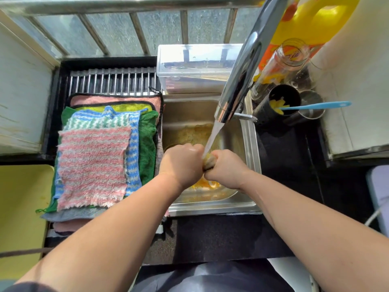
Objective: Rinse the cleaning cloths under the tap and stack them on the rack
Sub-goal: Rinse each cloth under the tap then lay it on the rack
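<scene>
Head view, looking down on a sink (251, 144) set in a dark surface (210, 237). The left hand (182, 163) and right hand (226, 168) are held side by side over the middle of the sink, each curled into a fist round the same bunched cloth (208, 163). Only a short twisted length of the cloth, yellowish and grey, shows between the two fists. The tap (242, 70) reaches in from the far right, and its stream of water (212, 135) falls onto the cloth just where the hands meet. Orange-yellow residue lies on the sink floor below and beyond the hands. To the left of the sink a rack (111, 81) of metal bars carries a flat stack of cloths. A pink striped cloth (92, 165) lies on top, over a blue striped cloth (132, 148), a green cloth (147, 144) and a grey cloth (71, 213) whose near edge sticks out. A pink cloth with a black border (115, 100) shows at the far end of the stack. Beyond the sink stands a clear plastic box (195, 66). On the far right are a yellow bottle (315, 20), a glass jar (282, 57) and a black cup (284, 100) holding a blue utensil (315, 105). A yellow board (21, 207) lies at the near left.
</scene>
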